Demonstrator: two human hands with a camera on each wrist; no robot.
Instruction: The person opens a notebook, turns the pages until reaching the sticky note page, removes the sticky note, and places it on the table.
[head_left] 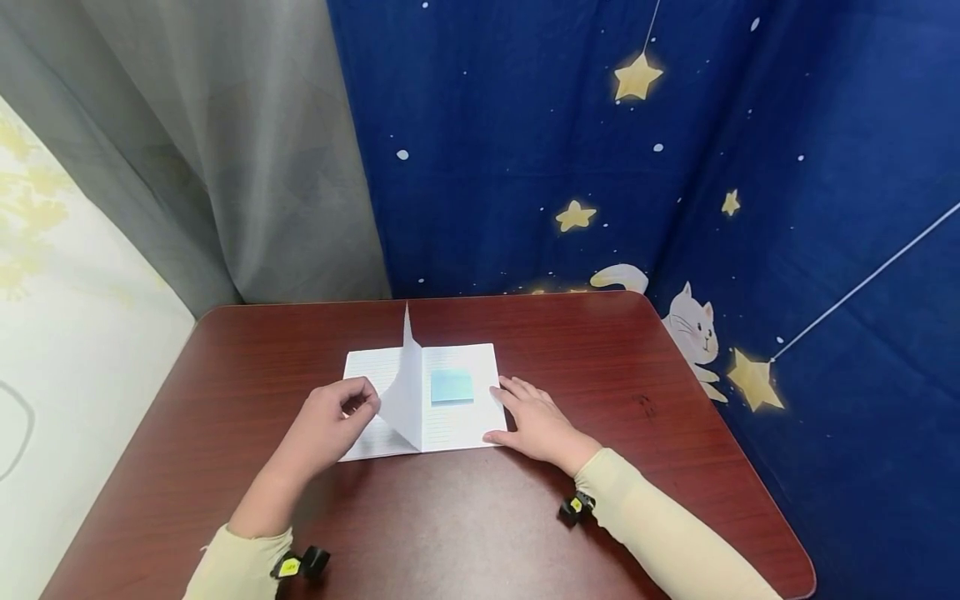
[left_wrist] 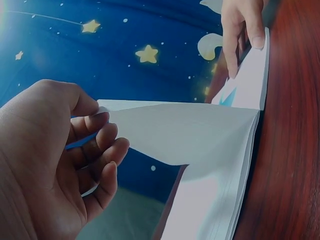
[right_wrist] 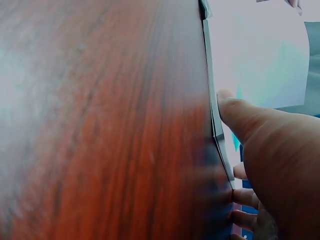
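Observation:
A lined notebook lies spread flat on the table, with a blue sticky note pad on its right page. One leaf stands up from the fold and bends toward the left. My left hand pinches this leaf at its corner between thumb and index finger; the left wrist view shows the other fingers loosely curled below the leaf. On the notebook's right edge rests my right hand, fingers spread, its thumb lying on the page near the lower corner.
The reddish-brown wooden table has rounded corners. Behind it hang a grey curtain and a blue curtain printed with stars and a white cat. A pale wall covering is at the left. Each wrist wears a small black device.

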